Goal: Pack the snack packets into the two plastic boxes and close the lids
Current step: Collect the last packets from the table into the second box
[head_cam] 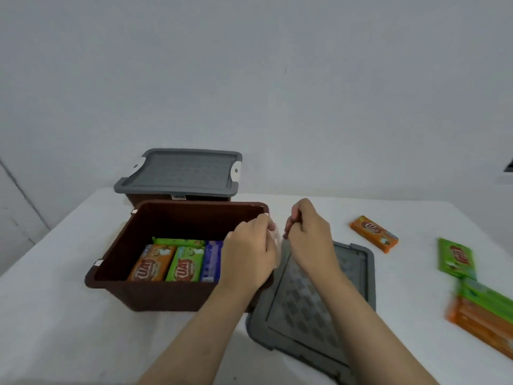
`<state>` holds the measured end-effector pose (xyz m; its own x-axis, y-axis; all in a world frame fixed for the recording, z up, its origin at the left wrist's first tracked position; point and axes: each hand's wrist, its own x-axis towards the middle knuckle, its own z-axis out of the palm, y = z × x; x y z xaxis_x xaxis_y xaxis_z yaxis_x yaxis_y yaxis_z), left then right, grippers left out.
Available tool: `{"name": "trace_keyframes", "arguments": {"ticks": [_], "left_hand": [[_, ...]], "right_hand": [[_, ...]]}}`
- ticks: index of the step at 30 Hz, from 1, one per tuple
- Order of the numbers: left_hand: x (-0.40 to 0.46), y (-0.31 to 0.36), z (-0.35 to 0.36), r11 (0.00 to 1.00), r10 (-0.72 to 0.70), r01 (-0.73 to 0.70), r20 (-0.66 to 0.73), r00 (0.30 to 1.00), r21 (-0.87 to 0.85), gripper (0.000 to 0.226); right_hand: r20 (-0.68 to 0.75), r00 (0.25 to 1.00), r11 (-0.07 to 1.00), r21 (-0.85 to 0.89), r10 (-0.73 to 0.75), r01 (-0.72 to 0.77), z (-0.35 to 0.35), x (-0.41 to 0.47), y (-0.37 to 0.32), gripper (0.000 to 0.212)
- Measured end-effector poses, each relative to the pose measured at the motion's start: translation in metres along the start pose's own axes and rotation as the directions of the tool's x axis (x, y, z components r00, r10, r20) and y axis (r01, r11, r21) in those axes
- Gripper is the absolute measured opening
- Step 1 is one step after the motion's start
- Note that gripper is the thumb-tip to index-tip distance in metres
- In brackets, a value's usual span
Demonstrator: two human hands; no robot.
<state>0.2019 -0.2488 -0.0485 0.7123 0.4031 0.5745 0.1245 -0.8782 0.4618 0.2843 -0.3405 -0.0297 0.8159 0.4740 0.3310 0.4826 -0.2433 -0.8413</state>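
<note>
On a white table [83, 315]: an open brown plastic box [155, 293] at near left, holding an orange snack packet [151, 263], a green snack packet [185, 263] and a blue packet [212, 261] side by side, with another green packet [177, 241] behind them. Just behind, a 2nd brown box [136, 197] with its grey lid [180, 172] closed. Lying flat just right of the open box, a loose grey lid [358, 273]. Left hand [249, 254] over the open box's right rim, right hand [308, 234] over the loose lid, fingers of both curled, with something small, pale and blurred between them; cannot tell what, nor whether either grips it. Further right, 1 orange packet [373, 233], 1 green packet [456, 258], and a blurred green-and-orange stack [484, 315] at the edge.
</note>
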Motion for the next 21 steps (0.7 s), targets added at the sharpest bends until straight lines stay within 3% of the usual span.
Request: {"name": "trace_keyframes", "arguments": {"ticks": [3,8,14,16,18,21], "left_hand": [[0.005,0.043,0.031,1.000,-0.016,0.016,0.008,1.000,-0.007,0.013],[0.023,0.112,0.106,0.997,0.009,0.008,0.196,0.981,-0.083,0.022],[0.041,0.164,0.202,0.997,-0.002,-0.037,0.485,0.874,0.071,0.037],[0.045,0.176,0.230,0.996,0.004,-0.052,0.529,0.849,0.075,0.042],[0.050,0.184,0.255,0.995,0.011,-0.067,0.576,0.817,0.076,0.047],[0.055,0.184,0.282,0.986,-0.031,-0.085,0.666,0.745,0.141,0.059]], "right_hand": [[-0.103,0.995,0.994,-0.106,0.008,-0.019,-0.048,-0.008,0.029,0.028],[-0.227,0.967,0.970,-0.185,0.116,-0.159,-0.140,-0.022,0.089,0.027],[-0.329,0.896,0.821,-0.390,0.299,-0.418,-0.238,-0.038,0.163,0.020],[-0.255,0.873,0.680,-0.550,0.415,-0.484,-0.265,-0.043,0.185,0.018],[-0.092,0.843,0.552,-0.718,0.529,-0.424,-0.284,-0.048,0.199,0.024],[0.123,0.815,0.574,-0.769,0.566,-0.282,-0.295,-0.054,0.207,0.032]]}}
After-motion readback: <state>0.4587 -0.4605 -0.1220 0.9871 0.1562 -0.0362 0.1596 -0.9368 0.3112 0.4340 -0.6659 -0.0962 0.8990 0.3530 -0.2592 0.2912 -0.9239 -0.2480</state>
